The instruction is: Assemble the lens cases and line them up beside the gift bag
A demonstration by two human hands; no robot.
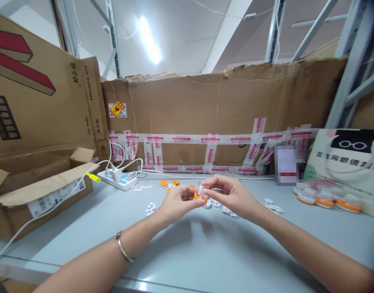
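Over the middle of the table, a small round piece with an orange ring and a clear plastic top point(201, 190) is held between both hands. My left hand point(176, 203) is closed, its thumb and fingers pinching the orange ring. From the other side my right hand point(231, 195) grips the clear top, fingers curled in. Behind the left hand lie several orange rings point(164, 183), one partly hidden by the fingers. Small white caps point(150, 208) sit just left of that hand. Several clear and white plastic pieces point(226, 210) lie under and beside the right hand.
Assembled orange-and-clear pieces point(324, 198) are grouped at the right before a paper bag point(346, 167). More clear parts point(274, 206) lie nearer. At left stand a power strip point(121, 181) with cables and an opened cardboard box point(52, 187). A large carton point(190, 106) walls the back.
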